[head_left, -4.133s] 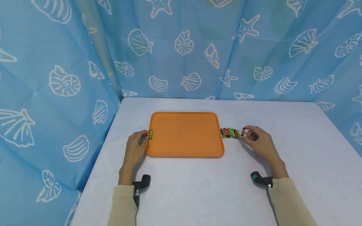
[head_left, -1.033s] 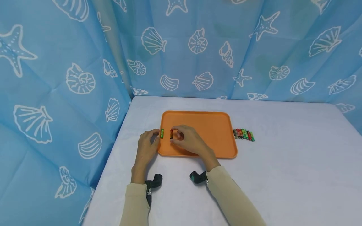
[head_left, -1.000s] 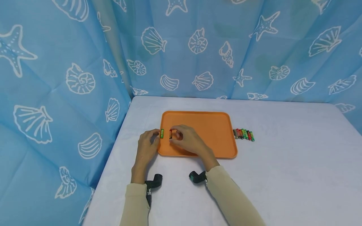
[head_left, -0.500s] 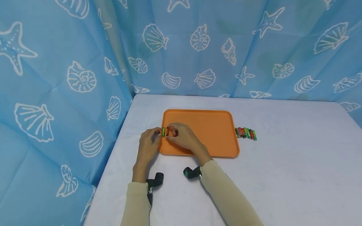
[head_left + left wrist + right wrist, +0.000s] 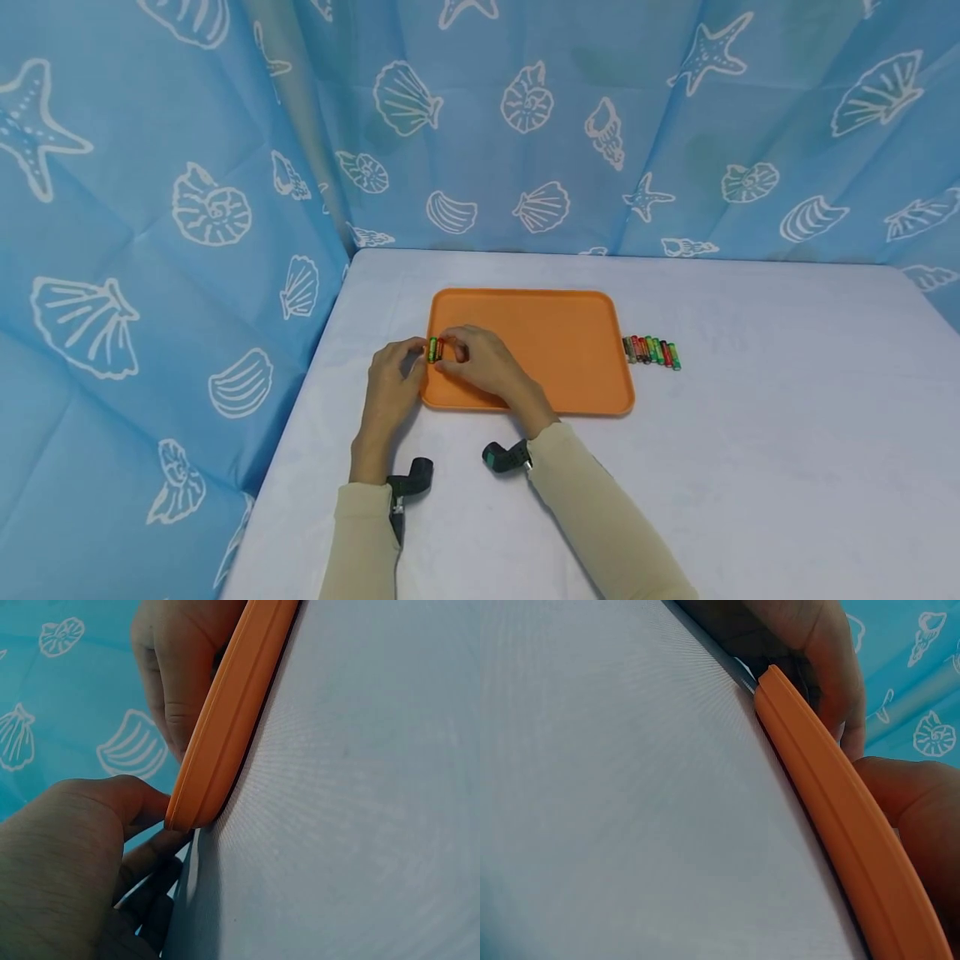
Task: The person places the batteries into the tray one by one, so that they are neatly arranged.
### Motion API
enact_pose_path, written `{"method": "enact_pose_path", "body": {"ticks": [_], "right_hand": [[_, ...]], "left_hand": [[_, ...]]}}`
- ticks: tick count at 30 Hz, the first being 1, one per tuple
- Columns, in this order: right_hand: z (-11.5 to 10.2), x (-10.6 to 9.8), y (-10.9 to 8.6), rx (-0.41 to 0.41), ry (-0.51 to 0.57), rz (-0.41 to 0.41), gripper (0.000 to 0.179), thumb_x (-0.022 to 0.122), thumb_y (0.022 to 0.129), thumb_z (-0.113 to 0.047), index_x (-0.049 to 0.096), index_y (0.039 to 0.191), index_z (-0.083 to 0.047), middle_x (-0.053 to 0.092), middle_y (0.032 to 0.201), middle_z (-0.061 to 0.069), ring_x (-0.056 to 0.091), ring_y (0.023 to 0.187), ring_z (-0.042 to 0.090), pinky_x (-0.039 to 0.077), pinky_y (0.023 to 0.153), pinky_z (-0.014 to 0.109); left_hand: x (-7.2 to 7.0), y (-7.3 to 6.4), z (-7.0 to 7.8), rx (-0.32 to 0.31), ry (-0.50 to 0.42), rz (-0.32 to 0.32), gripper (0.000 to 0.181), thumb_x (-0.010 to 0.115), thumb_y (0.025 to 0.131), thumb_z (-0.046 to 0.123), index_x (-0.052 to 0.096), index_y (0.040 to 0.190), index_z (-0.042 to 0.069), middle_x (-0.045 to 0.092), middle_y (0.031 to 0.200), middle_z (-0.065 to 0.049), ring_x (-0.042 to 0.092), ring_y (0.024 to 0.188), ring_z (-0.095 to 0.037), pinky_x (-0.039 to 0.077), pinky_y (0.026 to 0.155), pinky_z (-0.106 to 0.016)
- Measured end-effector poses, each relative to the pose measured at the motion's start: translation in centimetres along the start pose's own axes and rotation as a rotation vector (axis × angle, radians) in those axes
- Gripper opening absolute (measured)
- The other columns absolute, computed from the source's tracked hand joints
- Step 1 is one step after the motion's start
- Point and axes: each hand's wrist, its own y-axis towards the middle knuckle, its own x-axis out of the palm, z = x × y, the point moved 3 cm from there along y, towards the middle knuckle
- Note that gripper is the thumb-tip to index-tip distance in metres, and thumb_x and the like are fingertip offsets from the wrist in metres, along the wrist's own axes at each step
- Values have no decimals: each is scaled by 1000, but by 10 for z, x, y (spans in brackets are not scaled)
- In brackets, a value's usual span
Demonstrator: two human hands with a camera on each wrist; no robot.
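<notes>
In the head view, an orange tray (image 5: 536, 350) lies on the table. By its left edge a green battery (image 5: 432, 349) sits upright-on in the view, with a red-and-black battery (image 5: 440, 349) close at its right. My right hand (image 5: 487, 363) reaches over the tray and pinches the red-and-black battery between thumb and index finger. My left hand (image 5: 390, 379) holds the tray's left rim by thumb and fingers, beside the green battery. Both wrist views show the tray's outer wall (image 5: 225, 727), which hides the batteries; the right thumb (image 5: 900, 784) shows behind it.
A row of several batteries (image 5: 652, 352), red, green and dark, lies on the white tablecloth (image 5: 750, 433) just right of the tray. A blue curtain (image 5: 480, 150) with white shells hangs behind and at the left.
The right hand has carried the red-and-black battery from the row leftward across the tray, up beside the green battery. The left hand keeps its place at the rim; the head view has shifted slightly.
</notes>
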Motion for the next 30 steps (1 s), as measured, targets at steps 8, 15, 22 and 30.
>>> {"method": "enact_pose_path", "body": {"ticks": [8,15,22,30], "right_hand": [[0,-1,-1,18,-4,10,48,77,90,-29,63,130,-8,53,79,-1,49,72,14,41,64,26],[1,1,-2,1,-5,11,47,76,90,-28,62,130,-7,54,82,-1,49,75,13,42,68,27],[3,0,-5,8,11,16,51,76,91,-28,60,134,-7,53,85,-1,49,78,14,42,70,28],[2,-2,-8,18,35,8,49,76,91,-25,59,132,-6,53,88,1,49,81,15,43,72,28]], "left_hand": [[1,0,1,1,-12,-8,31,57,101,16,62,131,10,59,128,-7,40,134,-26,30,115,-47],[1,-2,1,-24,1,-17,31,56,102,16,61,133,13,58,130,-5,40,135,-25,31,115,-47],[1,-1,1,-32,7,-32,32,55,103,19,60,134,14,57,131,-4,38,137,-24,30,116,-46],[1,-2,0,-46,10,-27,32,55,103,20,60,134,13,57,132,-5,37,138,-24,29,116,-47]]}}
